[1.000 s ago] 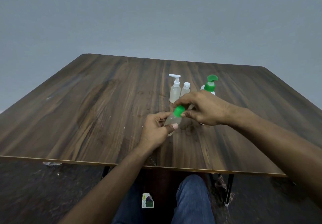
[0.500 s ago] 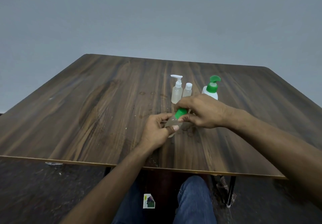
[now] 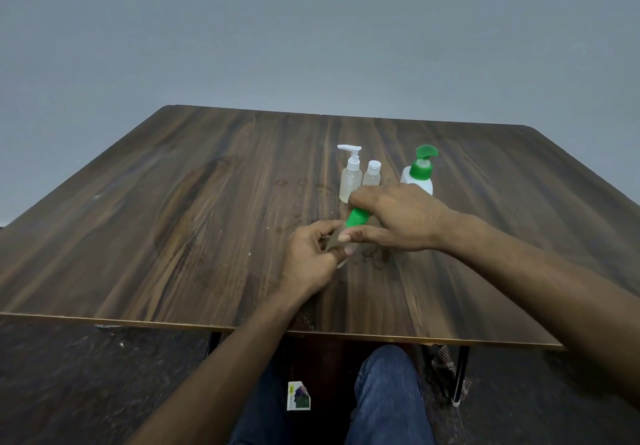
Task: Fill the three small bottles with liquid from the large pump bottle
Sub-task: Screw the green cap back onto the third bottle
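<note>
My left hand point(image 3: 311, 257) grips the body of a small clear bottle point(image 3: 335, 243), tilted just above the table's middle. My right hand point(image 3: 398, 217) has its fingers curled round that bottle's green cap point(image 3: 357, 217). Behind the hands stand a small clear bottle with a white pump point(image 3: 350, 176) and a shorter clear bottle with a white cap point(image 3: 372, 176), side by side. The large white pump bottle with a green pump head point(image 3: 420, 172) stands to their right, its lower part hidden by my right hand.
The dark wood table point(image 3: 173, 236) has wet spots point(image 3: 375, 259) near the hands. Below the front edge are my jeans-clad knee point(image 3: 388, 392), a small paper scrap point(image 3: 298, 395) on the floor and a table leg point(image 3: 460, 375).
Both hands with the green-capped bottle have stayed nearly in place. The right hand's fingers have shifted round the cap, and its thumb now lies next to my left thumb.
</note>
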Demonstrator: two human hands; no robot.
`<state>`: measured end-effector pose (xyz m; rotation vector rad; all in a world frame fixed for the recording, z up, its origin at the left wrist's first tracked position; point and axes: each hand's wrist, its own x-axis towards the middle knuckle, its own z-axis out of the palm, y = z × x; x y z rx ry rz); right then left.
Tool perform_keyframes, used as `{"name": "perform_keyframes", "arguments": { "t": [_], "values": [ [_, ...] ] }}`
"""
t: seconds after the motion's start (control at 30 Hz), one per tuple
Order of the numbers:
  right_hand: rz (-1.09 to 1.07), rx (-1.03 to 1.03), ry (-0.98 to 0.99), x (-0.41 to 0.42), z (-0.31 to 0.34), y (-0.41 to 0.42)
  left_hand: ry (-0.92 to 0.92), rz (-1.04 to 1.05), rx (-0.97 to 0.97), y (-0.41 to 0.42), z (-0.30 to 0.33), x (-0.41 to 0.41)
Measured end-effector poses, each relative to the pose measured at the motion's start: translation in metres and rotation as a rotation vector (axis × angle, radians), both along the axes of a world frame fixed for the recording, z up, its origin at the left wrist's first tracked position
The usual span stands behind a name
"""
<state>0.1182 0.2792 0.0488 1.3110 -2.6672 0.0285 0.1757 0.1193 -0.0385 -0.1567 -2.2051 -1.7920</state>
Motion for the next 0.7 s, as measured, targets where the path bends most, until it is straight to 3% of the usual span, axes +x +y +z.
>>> {"name": "perform_keyframes", "arguments": {
  "t": [0.17,0.33,0.5,0.63,0.7],
  "values": [
    [0.226,-0.066,0.238,-0.015,-0.013,-0.002,0.015,-0.035,-0.024,-0.001,0.004,0.001],
    [0.155,-0.322,0.465,-0.018,-0.033,-0.012,0.137,0.169,-0.158,0.008,0.002,0.003],
    [-0.058,-0.425,0.347,-0.007,-0.036,-0.025,0.161,0.246,-0.221,0.01,-0.003,0.004],
    [-0.357,-0.094,0.1,-0.003,-0.018,-0.033,0.074,0.233,-0.202,0.005,-0.001,-0.003],
    [-0.38,-0.043,-0.004,-0.003,-0.004,-0.031,0.014,0.163,-0.123,-0.001,0.001,-0.012]
  ]
}}
